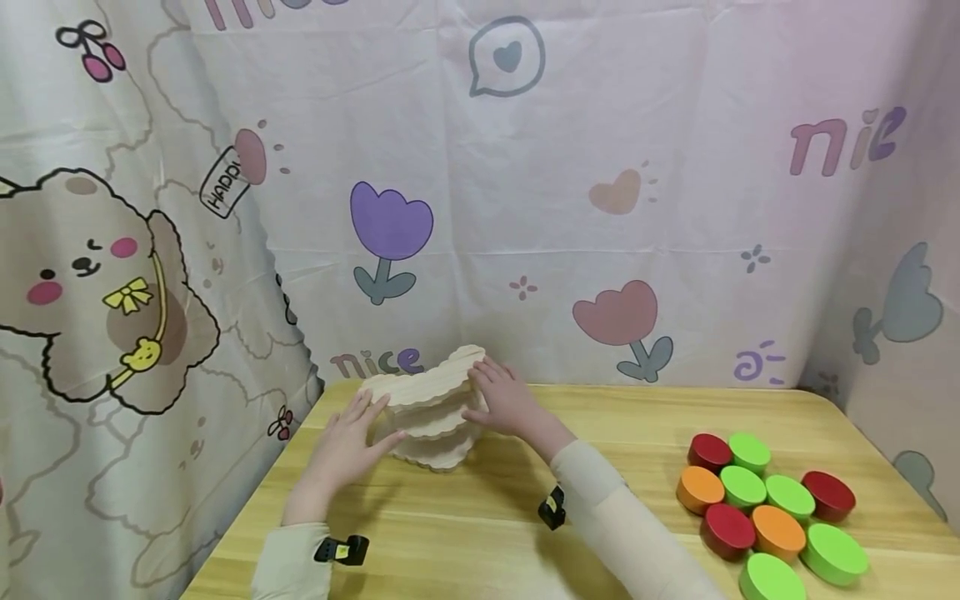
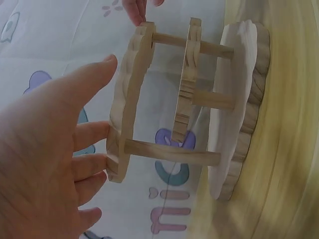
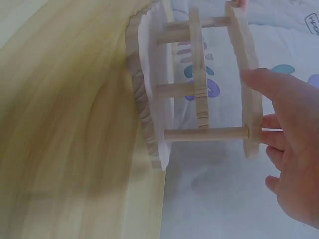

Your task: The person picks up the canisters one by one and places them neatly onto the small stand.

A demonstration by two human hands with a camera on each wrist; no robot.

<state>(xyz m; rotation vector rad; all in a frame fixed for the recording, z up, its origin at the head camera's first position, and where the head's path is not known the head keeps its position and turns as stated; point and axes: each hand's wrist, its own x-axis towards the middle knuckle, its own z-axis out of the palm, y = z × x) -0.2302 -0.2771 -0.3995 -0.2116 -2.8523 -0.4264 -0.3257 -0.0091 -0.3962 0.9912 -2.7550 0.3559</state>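
Note:
A pale wooden tiered stand (image 1: 423, 383) stands upright at the back of the table. Its curved boards have wavy edges, and round wooden posts (image 2: 172, 152) join them. At the left end of the top board, the fingertips of my left hand (image 1: 341, 446) touch the edge, with the thumb held apart from it. My right hand (image 1: 506, 398) holds the right end of that board, thumb on the front edge and fingers around the end. Both wrist views show the bottom board (image 3: 149, 89) resting on the table, with a shorter middle board (image 3: 200, 69) above it.
Several round blocks in red (image 1: 729, 530), green (image 1: 834, 553) and orange (image 1: 701, 489) sit grouped on the right of the wooden table (image 1: 450, 533). A printed curtain (image 1: 525, 208) hangs close behind the table's back edge and along its sides.

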